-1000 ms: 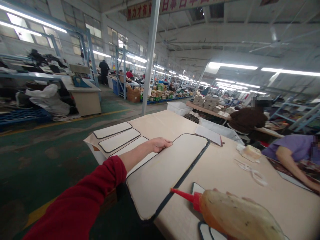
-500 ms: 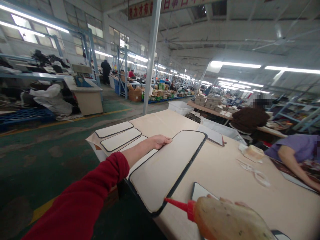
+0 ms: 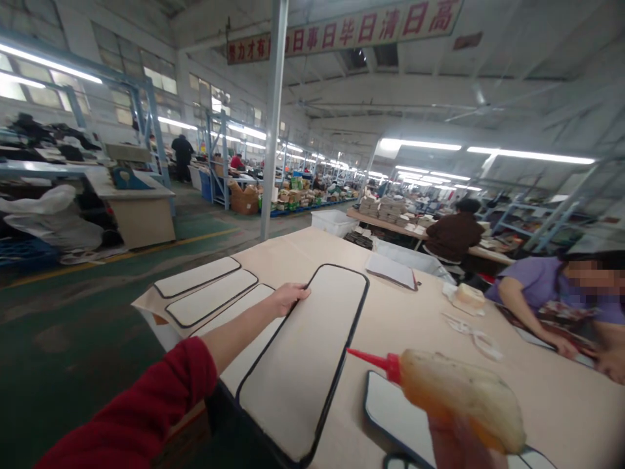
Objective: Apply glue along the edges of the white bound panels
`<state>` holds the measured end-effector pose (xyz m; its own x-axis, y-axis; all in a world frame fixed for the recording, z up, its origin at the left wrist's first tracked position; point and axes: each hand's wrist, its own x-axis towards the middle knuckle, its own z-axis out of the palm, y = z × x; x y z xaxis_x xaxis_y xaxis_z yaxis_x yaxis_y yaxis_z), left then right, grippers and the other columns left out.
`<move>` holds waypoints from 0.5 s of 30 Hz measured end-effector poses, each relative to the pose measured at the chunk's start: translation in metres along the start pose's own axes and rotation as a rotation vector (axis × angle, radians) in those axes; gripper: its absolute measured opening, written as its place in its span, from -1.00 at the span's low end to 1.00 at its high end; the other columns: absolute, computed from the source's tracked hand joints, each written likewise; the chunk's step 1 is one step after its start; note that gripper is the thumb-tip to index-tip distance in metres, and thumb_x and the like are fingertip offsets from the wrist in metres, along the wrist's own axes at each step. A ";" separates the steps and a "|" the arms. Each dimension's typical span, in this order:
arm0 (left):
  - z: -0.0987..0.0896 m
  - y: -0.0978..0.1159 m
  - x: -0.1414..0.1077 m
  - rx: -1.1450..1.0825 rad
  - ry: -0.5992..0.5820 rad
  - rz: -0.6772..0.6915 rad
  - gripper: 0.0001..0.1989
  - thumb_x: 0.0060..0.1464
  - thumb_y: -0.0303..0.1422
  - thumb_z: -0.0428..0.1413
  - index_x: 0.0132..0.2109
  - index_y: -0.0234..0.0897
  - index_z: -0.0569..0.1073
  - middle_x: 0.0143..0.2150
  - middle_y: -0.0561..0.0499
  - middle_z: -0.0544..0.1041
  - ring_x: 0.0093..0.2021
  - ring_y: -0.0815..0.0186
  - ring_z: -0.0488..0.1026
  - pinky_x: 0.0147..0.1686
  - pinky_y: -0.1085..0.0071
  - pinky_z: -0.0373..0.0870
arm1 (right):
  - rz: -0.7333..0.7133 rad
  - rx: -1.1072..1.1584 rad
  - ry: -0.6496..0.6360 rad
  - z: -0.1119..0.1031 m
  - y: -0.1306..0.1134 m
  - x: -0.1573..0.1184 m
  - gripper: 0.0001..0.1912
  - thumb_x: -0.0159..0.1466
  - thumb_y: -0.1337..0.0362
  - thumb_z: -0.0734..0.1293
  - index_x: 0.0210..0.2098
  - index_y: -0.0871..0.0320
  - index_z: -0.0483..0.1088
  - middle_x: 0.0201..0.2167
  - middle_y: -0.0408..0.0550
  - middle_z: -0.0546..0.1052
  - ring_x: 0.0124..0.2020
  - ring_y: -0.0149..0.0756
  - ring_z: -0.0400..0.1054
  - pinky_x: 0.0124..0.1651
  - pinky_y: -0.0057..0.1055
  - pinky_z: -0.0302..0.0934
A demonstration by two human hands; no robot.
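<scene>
Right hand (image 3: 456, 440), nearest: blurred at the bottom edge, fingers wrapped around a glue squeeze bottle (image 3: 456, 397), red nozzle pointing left. White dark-edged panel (image 3: 305, 355): flat on the beige worktable (image 3: 415, 326), near end overhanging the table's edge. Left hand (image 3: 288, 298): fingers curled over the panel's far left edge. Beyond: three similar panels (image 3: 209, 296). Far right: co-worker's hand (image 3: 561, 345) on the table.

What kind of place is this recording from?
Likely a factory floor: long worktable with dark-edged white panels, a glue bottle in the right hand, and stacked goods behind.
</scene>
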<state>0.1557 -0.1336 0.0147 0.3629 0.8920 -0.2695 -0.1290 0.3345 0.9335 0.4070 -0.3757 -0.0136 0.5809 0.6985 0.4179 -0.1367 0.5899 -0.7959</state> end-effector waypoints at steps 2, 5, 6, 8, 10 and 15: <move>0.007 -0.007 -0.007 0.027 -0.022 0.010 -0.58 -0.23 -0.37 0.45 -0.18 -0.32 0.53 -0.38 -0.01 0.62 -0.35 0.23 0.54 -0.35 0.40 0.43 | -0.023 0.003 0.006 0.009 -0.001 0.008 -0.49 0.04 0.27 0.56 -0.01 0.07 0.47 -0.07 0.05 0.61 -0.16 -0.10 0.55 -0.07 -0.22 0.48; 0.019 -0.015 -0.018 0.074 -0.071 0.011 -0.59 -0.29 -0.30 0.44 -0.26 -0.33 0.51 -0.44 0.00 0.59 -0.40 0.25 0.51 -0.42 0.41 0.40 | -0.030 -0.044 0.036 0.025 0.001 0.021 -0.33 -0.03 0.28 0.62 0.05 0.03 0.41 0.03 0.10 0.57 0.03 0.00 0.48 0.13 0.00 0.35; 0.023 -0.016 -0.021 0.084 -0.085 0.008 -0.59 -0.31 -0.28 0.43 -0.29 -0.32 0.50 -0.45 0.01 0.58 -0.42 0.25 0.50 -0.44 0.42 0.40 | -0.031 -0.050 0.047 0.028 0.001 0.026 -0.31 -0.06 0.28 0.64 0.04 0.02 0.41 0.03 0.10 0.56 0.05 0.03 0.47 0.16 0.08 0.30; 0.028 -0.018 -0.027 0.088 -0.105 0.001 -0.61 -0.34 -0.28 0.39 -0.31 -0.30 0.48 -0.46 0.03 0.57 -0.44 0.27 0.48 -0.45 0.41 0.41 | -0.032 -0.051 0.065 0.031 0.003 0.034 -0.29 -0.08 0.27 0.65 0.03 0.01 0.40 0.03 0.10 0.56 0.08 0.06 0.44 0.20 0.19 0.22; 0.031 -0.017 -0.030 0.071 -0.104 -0.009 -0.66 -0.36 -0.31 0.31 -0.32 -0.27 0.46 -0.45 0.05 0.56 -0.44 0.27 0.46 -0.46 0.40 0.42 | -0.023 -0.062 0.093 0.028 0.006 0.035 -0.29 -0.08 0.25 0.65 0.03 0.01 0.39 0.05 0.10 0.55 0.10 0.07 0.44 0.21 0.20 0.20; 0.030 -0.018 -0.025 0.062 0.018 -0.011 -0.80 -0.35 -0.35 0.15 -0.43 -0.23 0.38 -0.52 0.09 0.46 -0.48 0.32 0.38 -0.55 0.45 0.32 | 0.134 -0.036 0.012 0.022 0.031 -0.011 -0.29 -0.10 0.14 0.66 0.01 -0.04 0.42 0.00 0.01 0.59 0.02 0.02 0.50 0.02 -0.15 0.44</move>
<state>0.1767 -0.1711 0.0122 0.3468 0.8940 -0.2838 -0.0670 0.3254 0.9432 0.3788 -0.3563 -0.0329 0.5689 0.7651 0.3018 -0.1847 0.4764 -0.8596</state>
